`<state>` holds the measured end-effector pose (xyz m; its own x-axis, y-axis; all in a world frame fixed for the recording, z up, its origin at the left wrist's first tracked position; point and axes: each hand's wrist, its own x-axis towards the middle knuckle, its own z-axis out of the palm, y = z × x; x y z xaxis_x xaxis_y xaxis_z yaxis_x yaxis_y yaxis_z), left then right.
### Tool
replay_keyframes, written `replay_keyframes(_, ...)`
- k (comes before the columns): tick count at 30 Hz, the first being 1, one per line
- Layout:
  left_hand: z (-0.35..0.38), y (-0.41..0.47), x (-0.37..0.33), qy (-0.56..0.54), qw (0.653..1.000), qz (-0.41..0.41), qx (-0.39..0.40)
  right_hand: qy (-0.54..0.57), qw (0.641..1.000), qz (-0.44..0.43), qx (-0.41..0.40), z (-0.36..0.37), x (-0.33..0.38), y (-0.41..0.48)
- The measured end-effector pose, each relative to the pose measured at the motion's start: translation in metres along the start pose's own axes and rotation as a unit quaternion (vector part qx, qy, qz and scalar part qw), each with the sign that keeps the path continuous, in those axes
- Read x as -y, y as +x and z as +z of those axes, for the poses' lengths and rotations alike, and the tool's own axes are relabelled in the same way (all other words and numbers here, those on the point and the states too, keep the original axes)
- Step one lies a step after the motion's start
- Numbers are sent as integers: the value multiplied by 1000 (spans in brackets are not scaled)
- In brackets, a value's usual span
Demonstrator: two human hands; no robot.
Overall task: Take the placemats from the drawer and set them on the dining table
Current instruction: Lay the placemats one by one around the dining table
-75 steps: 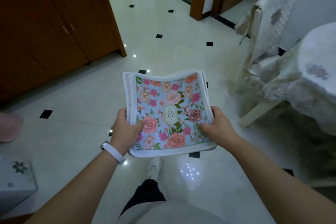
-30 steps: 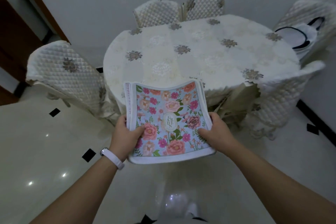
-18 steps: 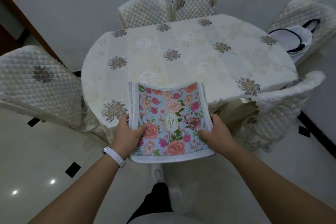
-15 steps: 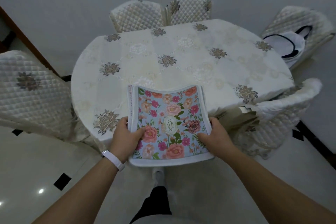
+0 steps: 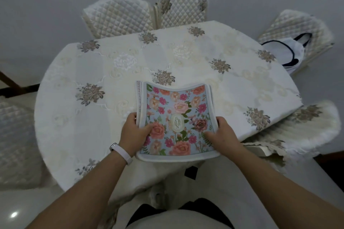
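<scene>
Placemats (image 5: 176,120) now over dining table (image 5: 93,72) w/ both hands gripping them; chairs (image 5: 119,16) around.

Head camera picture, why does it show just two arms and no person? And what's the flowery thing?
The camera sits on a person's head and looks down, so you see only their own arms reaching forward. The left hand, the one with the pale wristband, and the right hand each grip one side of a stack of flowery placemats, with fingers curled round the edges. Underneath is a round dining table covered by a cream tablecloth with stitched flowers. Quilted chairs stand around it, and the one at the far right holds a white bag with dark trim.
</scene>
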<state>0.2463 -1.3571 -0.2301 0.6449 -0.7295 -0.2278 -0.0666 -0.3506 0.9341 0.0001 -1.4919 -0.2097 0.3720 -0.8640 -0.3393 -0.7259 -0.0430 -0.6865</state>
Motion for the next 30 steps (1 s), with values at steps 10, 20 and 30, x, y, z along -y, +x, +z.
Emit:
replay_keyframes(10,17,58,9,31,999,-22,-9,6,1000,10,13,10,-8,63)
replay_keyframes(20,39,84,30,107,990,-82,-35,53,994,56,72,18,-39,110)
replay_keyframes(30,40,95,56,120,979,-161,-30,71,989,84,101,20,-64,124)
